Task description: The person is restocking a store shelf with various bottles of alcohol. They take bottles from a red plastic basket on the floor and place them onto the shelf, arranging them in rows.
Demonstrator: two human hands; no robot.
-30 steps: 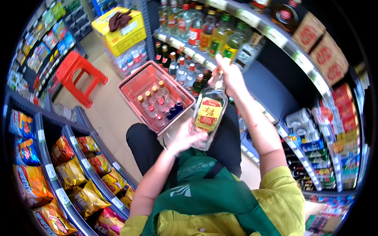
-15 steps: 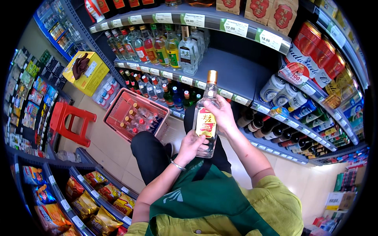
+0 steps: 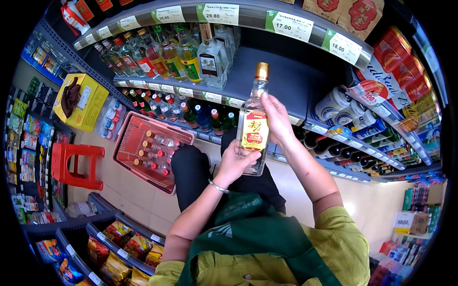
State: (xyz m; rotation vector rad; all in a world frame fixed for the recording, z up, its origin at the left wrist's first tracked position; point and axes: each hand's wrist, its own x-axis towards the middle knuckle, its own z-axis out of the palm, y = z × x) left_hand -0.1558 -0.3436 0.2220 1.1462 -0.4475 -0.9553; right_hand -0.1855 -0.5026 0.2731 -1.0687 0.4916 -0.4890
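A clear glass liquor bottle (image 3: 254, 127) with a gold cap and a yellow-and-red label is held upright in front of the shelf. My left hand (image 3: 237, 160) is closed round its lower part, the thumb across the bottom of the label. Higher up, my right hand (image 3: 277, 118) grips the right side near the shoulder, leaving most of the label showing. Just beyond stand glass bottles in a row, the front one a clear bottle (image 3: 212, 64) with a gold-brown cap. Bottles with gold and red caps (image 3: 151, 147) lie in a pink basket (image 3: 125, 159) on the floor to the left.
A grey shelf (image 3: 281, 76) spans the front, with lower bottles (image 3: 191, 117) beneath. Drink cans (image 3: 329, 106) and dark bottles fill the right shelves. At left are a red stool (image 3: 78, 151) and a yellow box (image 3: 86, 107). Snack bags (image 3: 114, 269) sit behind on the left.
The view has shifted closer to the shelf, and the basket appears farther left. My right thumb has moved off the bottle's front to its edge, uncovering more label. Both hands keep hold.
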